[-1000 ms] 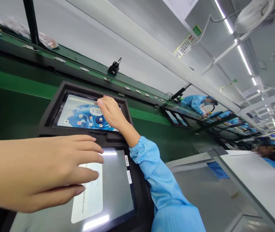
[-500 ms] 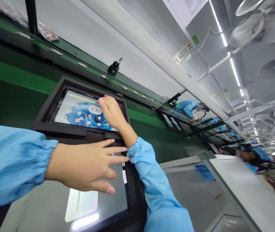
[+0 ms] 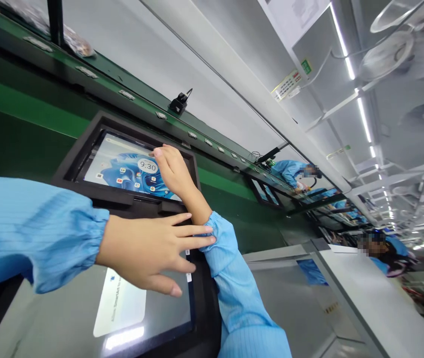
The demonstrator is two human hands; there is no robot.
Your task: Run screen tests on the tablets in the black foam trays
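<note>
Two tablets lie in a black tray (image 3: 204, 308) on a green conveyor belt (image 3: 18, 124). The far tablet (image 3: 122, 169) shows a blue home screen with a clock reading 9:30. My right hand (image 3: 174, 171) rests on its right end, fingers together and bent, index tip at the top edge of the screen. The near tablet (image 3: 85, 318) shows a grey screen with a white dialog box. My left hand (image 3: 148, 251) hovers flat over its upper right part, fingers spread, tips reaching my right sleeve. Neither hand holds anything.
A small black device (image 3: 178, 103) sits on the conveyor's far rail. Further down the line, more black trays with tablets (image 3: 267, 191) and people in blue coats (image 3: 294, 171). A grey workbench (image 3: 346, 298) lies to the right.
My left hand has moved to the right across the near tablet until its fingertips reach my right sleeve. My right hand has stayed on the far tablet.
</note>
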